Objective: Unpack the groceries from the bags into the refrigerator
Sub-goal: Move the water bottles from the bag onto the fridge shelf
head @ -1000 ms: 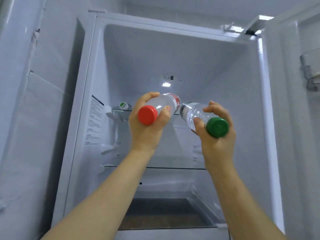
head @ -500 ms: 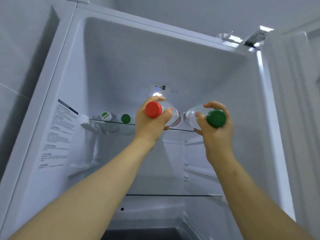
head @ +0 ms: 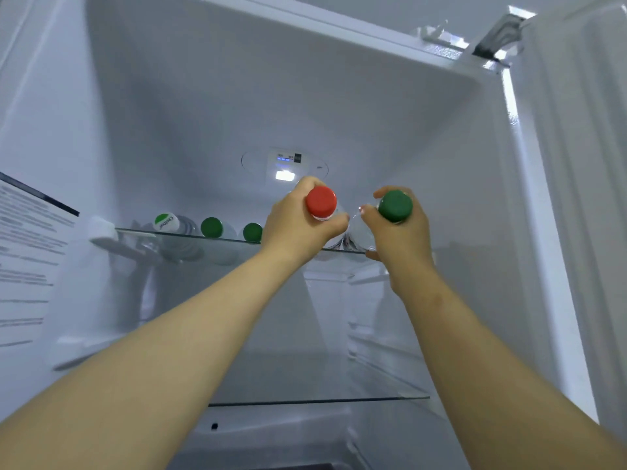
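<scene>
– Refrigerator [head: 190, 106] first, from the left: what did you have inside?
– A printed label [head: 30, 239] was on the left wall. Beside it, three stored bottles [head: 211, 227] lay on the top glass shelf [head: 135, 231], caps toward you.
– And your hands?
– Your left hand [head: 295, 228] grasped the red-capped bottle [head: 321, 202] near its neck, at that shelf's front edge. Just beside it, your right hand [head: 403, 239] grasped the green-capped bottle [head: 395, 205] likewise. Whether either rested on the glass, I couldn't tell. The open door [head: 576, 198] stood at far right.

Plain grey wall [head: 400, 8] overhead; cool, even light.
</scene>
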`<state>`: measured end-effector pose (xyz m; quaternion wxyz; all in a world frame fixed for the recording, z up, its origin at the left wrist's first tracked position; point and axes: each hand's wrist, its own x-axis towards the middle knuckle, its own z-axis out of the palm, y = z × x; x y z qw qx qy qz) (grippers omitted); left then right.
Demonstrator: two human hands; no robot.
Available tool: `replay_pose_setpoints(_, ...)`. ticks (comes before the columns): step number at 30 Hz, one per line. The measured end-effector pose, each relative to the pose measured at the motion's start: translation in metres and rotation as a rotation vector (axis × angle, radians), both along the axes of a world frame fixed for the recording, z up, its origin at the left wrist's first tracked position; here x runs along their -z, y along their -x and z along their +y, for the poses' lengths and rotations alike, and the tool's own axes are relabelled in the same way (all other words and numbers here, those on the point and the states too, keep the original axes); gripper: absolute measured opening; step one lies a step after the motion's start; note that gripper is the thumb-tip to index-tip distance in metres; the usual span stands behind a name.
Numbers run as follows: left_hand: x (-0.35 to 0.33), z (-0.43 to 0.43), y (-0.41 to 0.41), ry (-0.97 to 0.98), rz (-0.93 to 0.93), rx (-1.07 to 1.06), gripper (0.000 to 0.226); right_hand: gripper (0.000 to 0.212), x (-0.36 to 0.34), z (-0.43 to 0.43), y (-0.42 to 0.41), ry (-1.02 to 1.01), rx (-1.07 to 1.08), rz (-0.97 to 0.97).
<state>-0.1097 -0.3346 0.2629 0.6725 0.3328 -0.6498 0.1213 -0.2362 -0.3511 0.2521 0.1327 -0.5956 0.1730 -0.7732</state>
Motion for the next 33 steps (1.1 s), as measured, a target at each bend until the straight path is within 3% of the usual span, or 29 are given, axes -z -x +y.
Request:
replay_pose_setpoints(3, -0.004, -0.007, -0.001, 0.011, -0.090, -0.246, 0.036, 0.018, 0.000, -0.014, 0.002, -0.029, 0.047, 0.019)
replay_pose_setpoints(7, -0.010, -0.020, 0.000, -0.032, -0.181, -0.394, 0.036, 0.020, -0.003, -0.027, 0.012, -0.062, 0.164, 0.102)
replay_pose_setpoints(14, -0.014, -0.039, -0.002, -0.157, -0.297, -0.455, 0.043, 0.024, -0.005, -0.044, 0.020, -0.119, 0.194, 0.196)
replay_pose_setpoints(21, -0.019, -0.036, -0.005, -0.373, -0.354, -0.319, 0.050, 0.028, -0.008, -0.042, 0.028, -0.147, 0.164, 0.279)
replay_pose_setpoints(25, -0.021, -0.028, -0.015, -0.516, -0.286, -0.039, 0.032, 0.026, -0.002, -0.040, 0.029, -0.122, 0.101, 0.243)
replay_pose_setpoints(30, -0.020, -0.027, -0.018, -0.454, -0.316, -0.012, 0.017, 0.008, 0.004, -0.039, 0.029, -0.069, 0.135, 0.218)
replay_pose_setpoints(33, -0.021, -0.030, -0.017, -0.432, -0.332, -0.055, 0.017, 0.010, 0.003, -0.040, 0.030, -0.066, 0.169, 0.241)
